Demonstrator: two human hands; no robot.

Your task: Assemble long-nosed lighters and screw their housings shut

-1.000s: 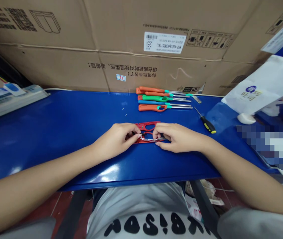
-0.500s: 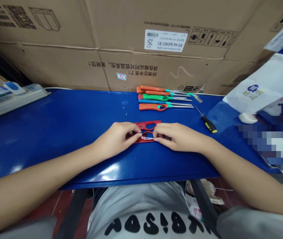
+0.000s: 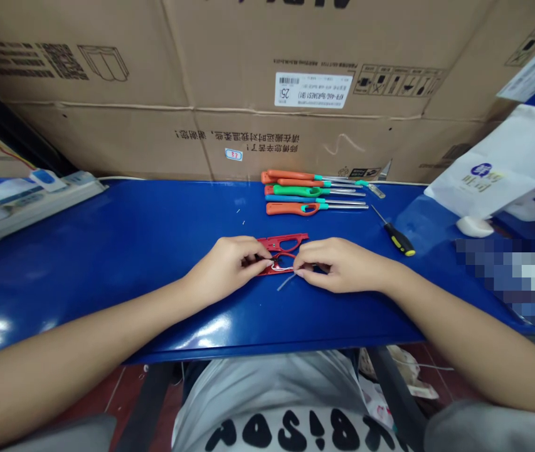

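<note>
Two red plastic casing halves of a long-nosed lighter lie on the blue table: the far half (image 3: pixel 297 238) shows its trigger loop, and the near half (image 3: pixel 271 272) is partly hidden by my fingers. My left hand (image 3: pixel 222 267) is closed in a pinch at the left end of the near half, by a small dark part (image 3: pixel 276 257). A thin white wire (image 3: pixel 283 269) runs from there to my right hand (image 3: pixel 330 265), whose thumb and fingertips are pinched on it. Below those fingertips a thin translucent tube (image 3: pixel 286 282) sticks out.
Several lighters (image 3: pixel 290 208) in orange, green and blue lie at the back against a cardboard box (image 3: pixel 154 150). To their right is a black and yellow screwdriver (image 3: pixel 399 240). A white bag (image 3: pixel 493 163) stands at the right, a power strip (image 3: pixel 60 201) at the left.
The translucent tube now shows below my right fingertips, slanting toward the table's front. Both hands keep nearly the same place over the casing. The whole view has shifted slightly.
</note>
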